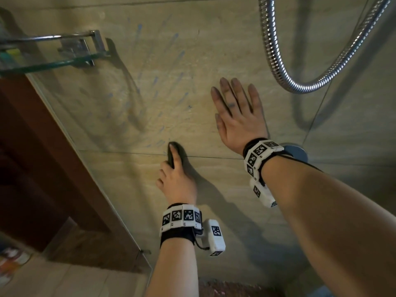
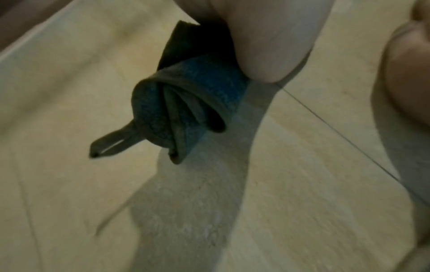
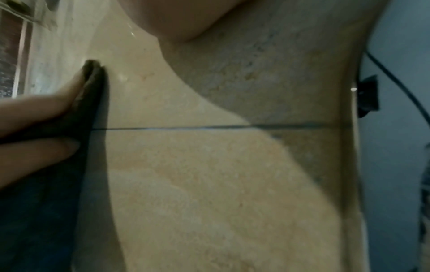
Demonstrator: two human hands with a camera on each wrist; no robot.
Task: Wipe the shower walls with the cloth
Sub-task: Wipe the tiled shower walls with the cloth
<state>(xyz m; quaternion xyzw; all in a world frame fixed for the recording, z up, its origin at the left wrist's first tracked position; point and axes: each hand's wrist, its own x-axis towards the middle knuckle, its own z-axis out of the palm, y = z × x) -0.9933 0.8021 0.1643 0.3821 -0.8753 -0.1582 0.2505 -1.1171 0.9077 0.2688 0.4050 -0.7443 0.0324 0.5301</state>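
A dark blue-grey cloth [image 1: 172,154] is bunched in my left hand [image 1: 177,179], which holds it against the beige tiled shower wall [image 1: 128,172] at a horizontal grout line. In the left wrist view the cloth [image 2: 186,103] shows folded layers and a small hanging loop. Seen from the right wrist, left-hand fingers [image 3: 46,110] lie along the cloth [image 3: 93,95] against the tile. My right hand [image 1: 235,116] lies flat on the wall above and to the right, fingers straight and spread, holding nothing. Faint blue streaks [image 1: 154,91] fan across the wall above the cloth.
A chrome shower hose [image 1: 276,61] loops down at the upper right. A round chrome fitting [image 1: 296,151] sits behind my right wrist. A glass shelf [image 1: 53,61] on metal brackets juts out at the upper left. A glass panel edge [image 1: 85,159] runs along the left before brown wood [image 1: 25,146].
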